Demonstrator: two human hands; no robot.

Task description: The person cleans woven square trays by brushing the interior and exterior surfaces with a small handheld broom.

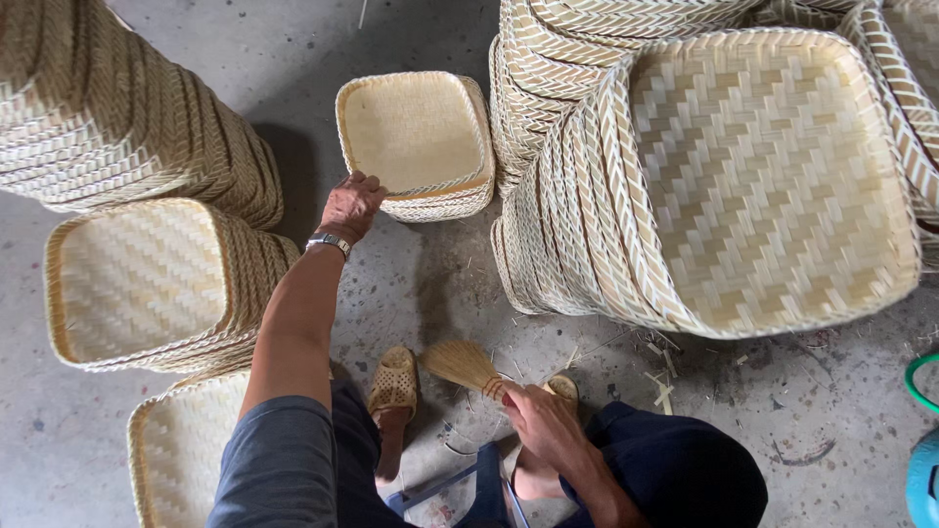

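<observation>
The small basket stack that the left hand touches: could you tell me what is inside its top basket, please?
The top basket shows only its bare woven bottom. The left hand rests on its rim. Baskets beneath are covered inside.

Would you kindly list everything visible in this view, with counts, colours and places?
small basket stack: one stack, pale straw, floor at top centre, left hand on its near rim
large basket stacks: several leaning stacks, pale woven straw, right and top right
left basket stacks: three stacks, pale woven straw, along the left edge
hand brush: one, straw bristles, bottom centre, held by right hand
sandals: two, tan woven, on the feet at bottom centre
hose: one loop, green, right edge
floor: grey concrete, strewn with straw scraps
wristwatch: one, silver, on the left wrist
left hand: touching the small stack
right hand: gripping the brush handle
</observation>
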